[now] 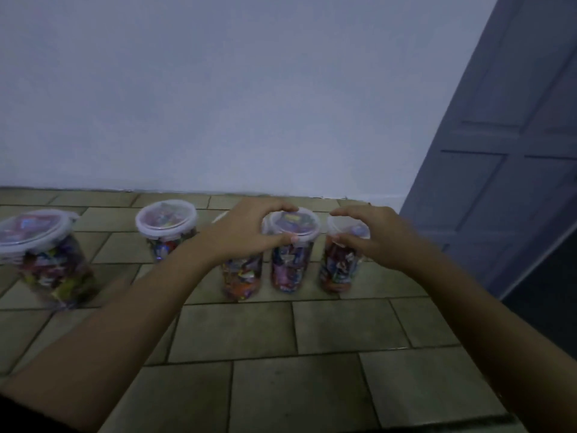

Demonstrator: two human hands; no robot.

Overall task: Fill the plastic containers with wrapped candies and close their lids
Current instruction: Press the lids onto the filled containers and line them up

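Tiles, dull olive and rectangular, make up the floor (312,339) nearest me, and both my bare forearms stretch out over it. My left grip (243,232) is curled round the white round lid (295,221) of a clear plastic container of purple-wrapped candies (292,267), thumb on the near rim and fingers over the far rim. Just to its right, my right grip (374,235) curves the same way round the second white lid (356,229), on a clear plastic container of red-wrapped candies (338,270); blur hides how firmly it pinches. A clear plastic container of orange-wrapped candies (242,276) stands just left of the first, its top hidden behind my left grip. Further left, apart from these, stand a smaller lidded candy container (167,226) and a larger lidded candy container (50,264). All stand upright on the floor. Beyond them rises a pale plain wall (249,89), and on the right is a grey panelled door (515,135).
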